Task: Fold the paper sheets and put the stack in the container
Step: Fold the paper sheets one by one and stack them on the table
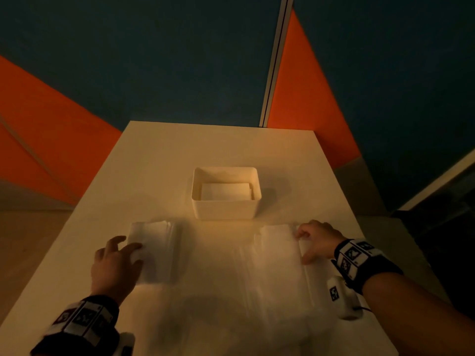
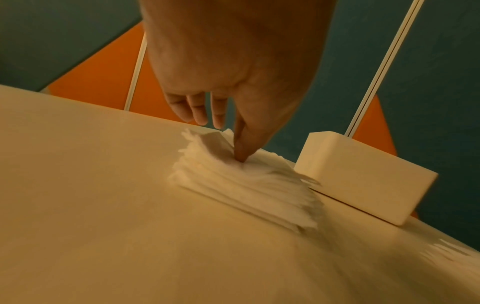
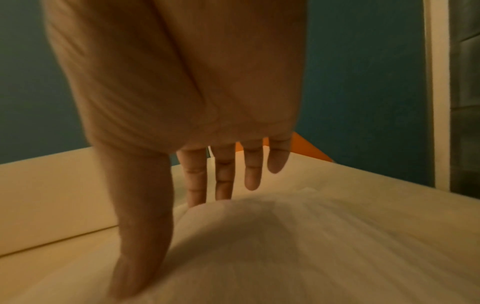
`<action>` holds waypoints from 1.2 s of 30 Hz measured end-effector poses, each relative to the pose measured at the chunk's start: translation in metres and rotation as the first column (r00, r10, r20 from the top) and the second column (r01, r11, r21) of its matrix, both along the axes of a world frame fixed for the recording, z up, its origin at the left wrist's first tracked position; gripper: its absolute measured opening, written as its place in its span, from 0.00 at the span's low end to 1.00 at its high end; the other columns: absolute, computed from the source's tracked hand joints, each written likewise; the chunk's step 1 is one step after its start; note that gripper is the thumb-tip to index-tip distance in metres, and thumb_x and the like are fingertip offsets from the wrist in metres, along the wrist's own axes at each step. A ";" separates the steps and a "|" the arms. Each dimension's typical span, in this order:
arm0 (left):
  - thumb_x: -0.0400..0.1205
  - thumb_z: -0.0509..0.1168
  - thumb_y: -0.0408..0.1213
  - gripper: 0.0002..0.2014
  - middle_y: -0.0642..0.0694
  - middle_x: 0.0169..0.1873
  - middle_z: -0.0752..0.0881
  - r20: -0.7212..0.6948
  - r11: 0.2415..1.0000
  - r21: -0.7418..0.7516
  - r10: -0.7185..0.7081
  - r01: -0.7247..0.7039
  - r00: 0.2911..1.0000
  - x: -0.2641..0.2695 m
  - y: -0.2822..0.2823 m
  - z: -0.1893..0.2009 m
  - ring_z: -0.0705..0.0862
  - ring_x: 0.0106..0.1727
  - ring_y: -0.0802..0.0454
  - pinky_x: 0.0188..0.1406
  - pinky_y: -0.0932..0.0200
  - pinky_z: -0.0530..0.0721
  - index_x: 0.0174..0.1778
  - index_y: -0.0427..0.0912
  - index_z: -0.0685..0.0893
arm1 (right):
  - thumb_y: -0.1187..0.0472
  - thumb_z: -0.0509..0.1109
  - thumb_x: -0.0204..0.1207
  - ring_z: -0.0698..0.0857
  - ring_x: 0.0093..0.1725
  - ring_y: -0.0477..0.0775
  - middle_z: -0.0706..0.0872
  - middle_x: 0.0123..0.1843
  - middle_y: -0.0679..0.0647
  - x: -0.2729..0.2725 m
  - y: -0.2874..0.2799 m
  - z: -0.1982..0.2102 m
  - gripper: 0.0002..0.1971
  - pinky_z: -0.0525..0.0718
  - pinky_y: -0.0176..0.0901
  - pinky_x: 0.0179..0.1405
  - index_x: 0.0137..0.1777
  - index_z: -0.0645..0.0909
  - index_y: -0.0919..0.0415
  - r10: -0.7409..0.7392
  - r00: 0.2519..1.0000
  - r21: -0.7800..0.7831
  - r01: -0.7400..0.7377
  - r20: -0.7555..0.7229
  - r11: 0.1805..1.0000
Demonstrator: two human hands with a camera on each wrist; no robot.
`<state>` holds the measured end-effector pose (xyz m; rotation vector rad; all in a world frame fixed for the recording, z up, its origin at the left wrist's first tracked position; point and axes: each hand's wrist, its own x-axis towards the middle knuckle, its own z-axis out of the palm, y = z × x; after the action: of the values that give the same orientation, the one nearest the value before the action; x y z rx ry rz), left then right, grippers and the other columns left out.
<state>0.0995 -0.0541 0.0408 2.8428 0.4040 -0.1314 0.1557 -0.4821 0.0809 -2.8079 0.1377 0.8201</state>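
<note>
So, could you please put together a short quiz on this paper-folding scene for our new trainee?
1. True or false: the container already has folded paper inside it.
2. Which hand touches the folded stack beside the container? A) left hand B) right hand C) neither
3. Fill in: the right hand rests on a flat sheet lying on the ____.

Key:
1. True: white folded paper lies on its floor.
2. A: in the left wrist view a fingertip presses down on the stack.
3. table.
</note>
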 end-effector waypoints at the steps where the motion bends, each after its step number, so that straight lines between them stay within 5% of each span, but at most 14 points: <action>1: 0.75 0.71 0.42 0.17 0.39 0.70 0.73 -0.014 1.000 0.020 0.006 -0.006 1.000 0.000 -0.002 0.001 0.72 0.63 0.30 0.60 0.40 0.76 0.61 0.52 0.86 | 0.52 0.84 0.56 0.76 0.64 0.52 0.76 0.61 0.45 -0.001 0.001 -0.001 0.30 0.77 0.49 0.66 0.60 0.78 0.43 0.013 1.000 -0.015 -0.013 0.009 1.000; 14: 0.76 0.70 0.49 0.22 0.43 0.76 0.65 0.009 0.998 0.041 -0.056 0.055 0.998 0.006 -0.027 0.030 0.62 0.74 0.35 0.68 0.34 0.68 0.67 0.56 0.80 | 0.58 0.81 0.63 0.83 0.45 0.49 0.83 0.39 0.42 -0.005 -0.003 0.008 0.10 0.80 0.48 0.57 0.33 0.81 0.50 -0.015 0.990 0.097 0.002 0.137 0.995; 18: 0.75 0.72 0.48 0.20 0.45 0.73 0.71 0.029 0.988 -0.058 -0.143 0.144 0.989 0.011 -0.046 0.044 0.65 0.73 0.36 0.66 0.33 0.70 0.64 0.57 0.82 | 0.65 0.78 0.68 0.81 0.38 0.47 0.83 0.35 0.47 -0.004 -0.002 0.023 0.09 0.81 0.37 0.44 0.34 0.80 0.55 -0.015 0.995 0.322 -0.017 0.098 0.947; 20: 0.77 0.71 0.46 0.16 0.48 0.69 0.76 0.023 0.949 -0.234 -0.211 0.211 0.977 0.016 -0.057 0.051 0.72 0.69 0.43 0.65 0.44 0.73 0.60 0.56 0.83 | 0.68 0.74 0.73 0.77 0.33 0.45 0.77 0.30 0.48 -0.006 0.006 0.037 0.10 0.76 0.33 0.37 0.36 0.76 0.57 -0.037 0.995 0.472 -0.012 0.095 0.882; 24: 0.80 0.67 0.42 0.08 0.54 0.58 0.82 -0.148 0.673 -0.734 -0.293 0.094 0.944 0.020 -0.088 0.071 0.81 0.54 0.59 0.51 0.62 0.78 0.55 0.56 0.83 | 0.70 0.68 0.77 0.80 0.36 0.45 0.82 0.34 0.51 -0.007 0.034 0.061 0.09 0.77 0.36 0.39 0.40 0.74 0.57 -0.099 0.983 0.670 -0.032 0.157 0.742; 27: 0.79 0.68 0.49 0.12 0.49 0.57 0.84 -0.268 0.599 -0.800 -0.397 0.027 0.878 0.021 -0.109 0.071 0.83 0.56 0.53 0.58 0.54 0.81 0.57 0.55 0.80 | 0.73 0.66 0.78 0.82 0.35 0.41 0.85 0.36 0.53 -0.010 0.058 0.072 0.10 0.78 0.33 0.38 0.43 0.75 0.57 -0.176 0.963 0.798 -0.059 0.204 0.599; 30: 0.67 0.68 0.64 0.27 0.48 0.58 0.84 -0.347 0.481 -0.869 -0.430 -0.114 0.833 0.022 -0.121 0.066 0.84 0.58 0.49 0.61 0.52 0.82 0.57 0.55 0.80 | 0.76 0.65 0.78 0.80 0.31 0.39 0.84 0.32 0.47 -0.014 0.077 0.079 0.11 0.77 0.29 0.32 0.44 0.76 0.59 -0.283 0.933 0.898 -0.084 0.223 0.432; 33: 0.61 0.74 0.63 0.36 0.43 0.59 0.87 -0.296 0.249 -0.947 -0.420 -0.205 0.858 0.021 -0.127 0.065 0.85 0.60 0.43 0.61 0.49 0.83 0.63 0.48 0.80 | 0.75 0.64 0.79 0.84 0.32 0.43 0.87 0.36 0.51 -0.017 0.086 0.082 0.10 0.80 0.33 0.31 0.48 0.75 0.59 -0.396 0.907 0.962 -0.035 0.144 0.269; 36: 0.47 0.85 0.55 0.46 0.42 0.57 0.88 -0.170 0.016 -0.985 -0.264 -0.172 0.949 0.025 -0.126 0.071 0.87 0.57 0.45 0.50 0.51 0.88 0.61 0.41 0.83 | 0.72 0.65 0.78 0.85 0.38 0.49 0.89 0.42 0.58 -0.018 0.087 0.082 0.11 0.82 0.41 0.36 0.53 0.76 0.56 -0.451 0.892 0.976 0.060 0.042 0.209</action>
<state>0.1243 -0.1801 0.1116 1.2774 0.1166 -0.6233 0.1375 -0.3956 0.1625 -1.5467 0.0216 0.1524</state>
